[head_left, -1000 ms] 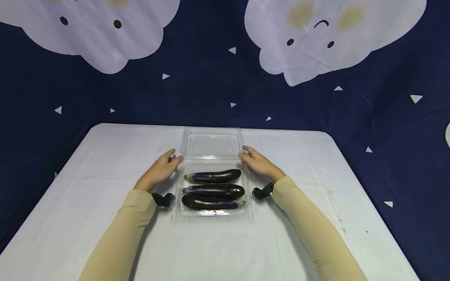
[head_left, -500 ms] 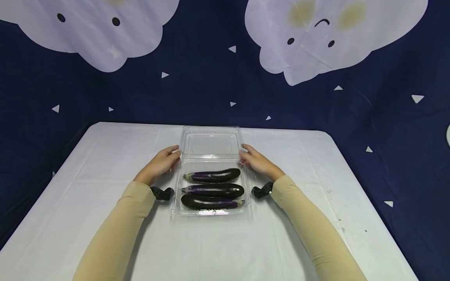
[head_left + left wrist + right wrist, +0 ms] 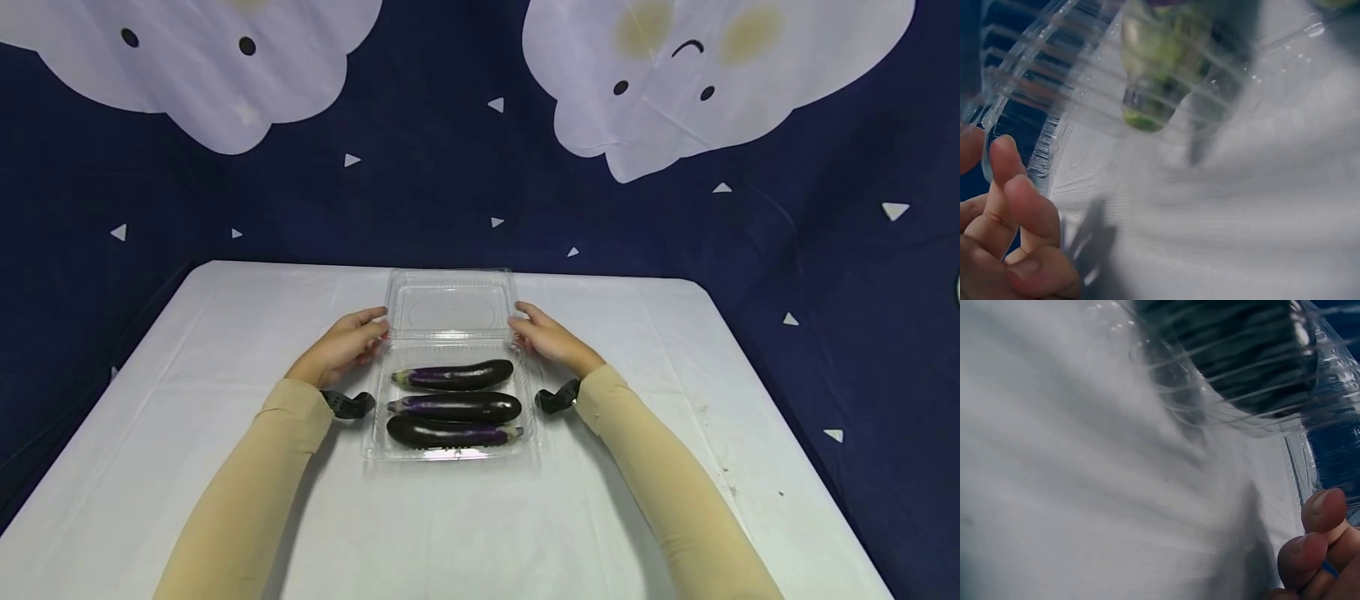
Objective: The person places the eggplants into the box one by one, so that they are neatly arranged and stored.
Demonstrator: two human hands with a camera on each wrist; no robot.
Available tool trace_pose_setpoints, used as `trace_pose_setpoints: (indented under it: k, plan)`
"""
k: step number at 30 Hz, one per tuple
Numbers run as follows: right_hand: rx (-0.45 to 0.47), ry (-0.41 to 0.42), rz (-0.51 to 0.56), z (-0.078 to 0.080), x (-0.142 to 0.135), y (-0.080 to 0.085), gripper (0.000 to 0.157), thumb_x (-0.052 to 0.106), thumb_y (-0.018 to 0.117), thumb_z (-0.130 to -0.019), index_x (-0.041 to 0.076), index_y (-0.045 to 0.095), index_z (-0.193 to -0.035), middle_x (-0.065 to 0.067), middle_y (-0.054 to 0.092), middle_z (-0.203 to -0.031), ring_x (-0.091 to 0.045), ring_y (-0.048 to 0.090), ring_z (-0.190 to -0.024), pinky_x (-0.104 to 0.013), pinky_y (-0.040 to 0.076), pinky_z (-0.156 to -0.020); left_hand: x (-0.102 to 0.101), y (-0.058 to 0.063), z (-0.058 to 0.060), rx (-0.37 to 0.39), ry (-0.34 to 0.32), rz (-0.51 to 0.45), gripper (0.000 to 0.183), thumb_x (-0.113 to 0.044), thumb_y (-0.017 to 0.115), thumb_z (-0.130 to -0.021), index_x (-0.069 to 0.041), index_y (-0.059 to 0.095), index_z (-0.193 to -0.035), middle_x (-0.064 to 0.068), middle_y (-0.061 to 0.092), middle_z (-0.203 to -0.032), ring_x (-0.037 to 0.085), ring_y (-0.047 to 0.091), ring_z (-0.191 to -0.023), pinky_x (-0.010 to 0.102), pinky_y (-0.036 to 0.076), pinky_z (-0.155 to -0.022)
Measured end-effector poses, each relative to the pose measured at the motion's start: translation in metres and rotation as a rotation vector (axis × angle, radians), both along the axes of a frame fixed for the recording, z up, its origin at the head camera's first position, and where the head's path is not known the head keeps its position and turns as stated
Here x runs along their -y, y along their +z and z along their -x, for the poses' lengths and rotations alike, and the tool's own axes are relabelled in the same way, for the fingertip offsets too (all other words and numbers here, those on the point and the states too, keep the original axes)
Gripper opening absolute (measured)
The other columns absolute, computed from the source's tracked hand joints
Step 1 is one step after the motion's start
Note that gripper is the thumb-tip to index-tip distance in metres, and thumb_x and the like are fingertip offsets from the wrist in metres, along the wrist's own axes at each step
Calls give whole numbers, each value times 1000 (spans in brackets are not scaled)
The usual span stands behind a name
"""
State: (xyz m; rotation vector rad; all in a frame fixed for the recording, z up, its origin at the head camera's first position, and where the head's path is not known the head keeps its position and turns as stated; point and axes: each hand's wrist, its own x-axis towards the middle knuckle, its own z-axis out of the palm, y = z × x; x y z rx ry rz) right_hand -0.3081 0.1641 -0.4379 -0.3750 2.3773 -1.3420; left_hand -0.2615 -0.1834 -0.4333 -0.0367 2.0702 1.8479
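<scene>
A clear plastic clamshell container (image 3: 450, 456) lies on the table with its lid (image 3: 452, 312) folded back, away from me. Three dark purple eggplants (image 3: 454, 407) lie side by side in its base. At the lid's left side, close to the hinge, my left hand (image 3: 345, 343) pinches the rim between thumb and fingers. My right hand (image 3: 551, 340) does likewise at the right side. In the left wrist view, fingers (image 3: 1034, 209) meet the clear rim, and an eggplant's green stem end (image 3: 1154, 81) shows through the plastic. Fingertips (image 3: 1324, 509) touch the rim in the right wrist view.
A white cloth covers the table (image 3: 450, 533). Behind it hangs a dark blue curtain (image 3: 442, 200) printed with clouds and small triangles. Black wrist cameras (image 3: 351, 406) sit beside both sides of the container. Small dark specks (image 3: 727, 479) mark the cloth at right.
My left hand has come in from beside the container to the lid's left edge, its fingers closing in. The right hand has shifted slightly at its edge. The eggplants have stayed put.
</scene>
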Motion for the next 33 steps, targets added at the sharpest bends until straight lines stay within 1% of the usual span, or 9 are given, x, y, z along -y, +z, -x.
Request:
trace_pose_setpoints:
  k: [4,8,12,16,20,25,28,30,33]
  plan:
    - [-22,20,9,3,-1,0,66,33,45,-106,4,15,-158,3,49,-71,-10,48,-67,-25,45,-73,2,2,-1,-39,2,30,62,-14,48,-103,-3,20,-157,-3,56,-93,4,48,-66,20,36,-56]
    - [-62,37,22,5,-2,1,69,32,47,-105,6,12,-159,1,52,-77,-12,50,-68,-26,45,-69,4,5,-1,-108,7,86,62,-12,52,-102,-5,24,-157,-2,59,-95,6,52,-68,21,39,-57]
    - [-82,42,38,4,-3,2,71,32,49,-105,10,10,-160,-4,53,-81,-18,51,-69,-27,44,-65,3,8,-2,-168,21,135,62,-12,55,-101,-6,27,-156,5,61,-100,9,55,-68,22,41,-56]
    - [-106,40,50,1,-4,4,71,31,50,-104,14,10,-160,-8,55,-84,-25,54,-73,-29,45,-67,1,12,-5,-207,42,165,62,-11,56,-100,-7,30,-156,13,60,-109,10,57,-68,21,40,-54]
    - [-128,36,45,0,-6,7,68,31,49,-105,15,11,-160,-10,57,-87,-27,57,-76,-31,48,-72,0,14,-7,-226,61,166,62,-13,56,-99,-7,30,-155,14,61,-109,10,60,-71,20,43,-57]
    - [-149,35,19,-1,-8,14,63,33,42,-107,16,13,-160,-14,63,-98,-23,58,-79,-31,47,-71,0,19,-10,-253,63,175,60,-21,55,-100,-7,33,-154,17,60,-113,11,61,-79,25,49,-68]
    - [-156,42,6,-1,-10,18,60,36,38,-108,17,14,-160,-18,65,-104,-28,61,-84,-35,47,-74,1,23,-11,-252,62,186,58,-27,53,-102,-9,35,-154,20,58,-119,13,61,-83,26,49,-70]
    - [-158,48,1,-1,-12,21,58,38,35,-108,18,16,-160,-19,64,-107,-33,62,-89,-40,48,-77,2,25,-12,-242,60,194,58,-30,52,-102,-11,36,-154,22,56,-124,14,59,-87,26,47,-69]
    - [-163,57,4,-2,-13,27,57,41,32,-108,19,20,-159,-17,63,-110,-35,62,-93,-44,47,-81,3,30,-13,-225,51,209,58,-34,51,-102,-12,36,-154,24,55,-130,12,52,-81,23,41,-62]
